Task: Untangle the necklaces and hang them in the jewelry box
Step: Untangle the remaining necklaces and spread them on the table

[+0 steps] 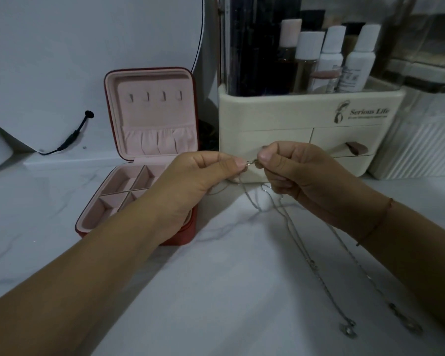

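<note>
While your left hand (190,181) and your right hand (301,181) meet in the middle of the frame, each one pinches the thin silver necklaces (293,227) between thumb and finger, right by a tiny clasp (251,162). From there the chains hang down and run across the white table (216,291) to the lower right, where two round charms (348,330) lie. You cannot tell how the chains cross near your fingers. The red box (154,111) stands open at the left, just behind your left hand, its pink lid upright with four small hooks (154,96). A cream organizer (280,111) with bottles (332,55) stands behind your hands at the upper right.
</note>
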Demonstrator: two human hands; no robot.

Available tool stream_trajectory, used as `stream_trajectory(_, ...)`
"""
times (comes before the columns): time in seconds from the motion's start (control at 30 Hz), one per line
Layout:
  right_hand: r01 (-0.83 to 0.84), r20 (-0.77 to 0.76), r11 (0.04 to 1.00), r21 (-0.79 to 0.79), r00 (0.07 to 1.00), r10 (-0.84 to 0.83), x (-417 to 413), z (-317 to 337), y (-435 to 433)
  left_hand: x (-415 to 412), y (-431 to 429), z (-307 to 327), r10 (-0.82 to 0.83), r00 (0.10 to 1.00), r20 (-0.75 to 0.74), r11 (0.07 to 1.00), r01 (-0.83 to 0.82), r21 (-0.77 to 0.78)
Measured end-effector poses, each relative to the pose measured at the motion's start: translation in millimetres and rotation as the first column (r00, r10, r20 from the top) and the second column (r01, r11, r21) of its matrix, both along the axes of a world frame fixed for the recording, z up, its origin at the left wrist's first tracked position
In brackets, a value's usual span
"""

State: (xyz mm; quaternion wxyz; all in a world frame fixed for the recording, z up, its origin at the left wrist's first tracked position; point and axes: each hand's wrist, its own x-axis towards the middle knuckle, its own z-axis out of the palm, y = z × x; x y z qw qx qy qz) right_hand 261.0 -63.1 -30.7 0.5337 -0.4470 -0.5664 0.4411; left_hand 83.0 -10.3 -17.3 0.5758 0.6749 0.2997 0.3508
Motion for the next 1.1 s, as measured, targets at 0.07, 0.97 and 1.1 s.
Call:
stream_trajectory(0.07,-0.003,0.002,1.0,-0.006,1.0,0.003,-0.6,0.9,-0.9,-0.6,3.1,-1.2,-0.009,0.998,-0.057,1.0,0.009,0.001)
stream_trajectory(0.97,0.062,0.059,0.993,-0.104,0.997,-0.056,11.1,4.8,-2.6,-24.8,33.0,14.2,0.166,0.918,0.359,0.919,-0.012,-0.393)
stream_trajectory(1.1,0.082,0.015,0.99,-0.114,0.997,-0.081,11.1,4.4,-1.5,-22.9,32.6,12.0,0.236,0.893,0.382,0.895,-0.047,-0.444)
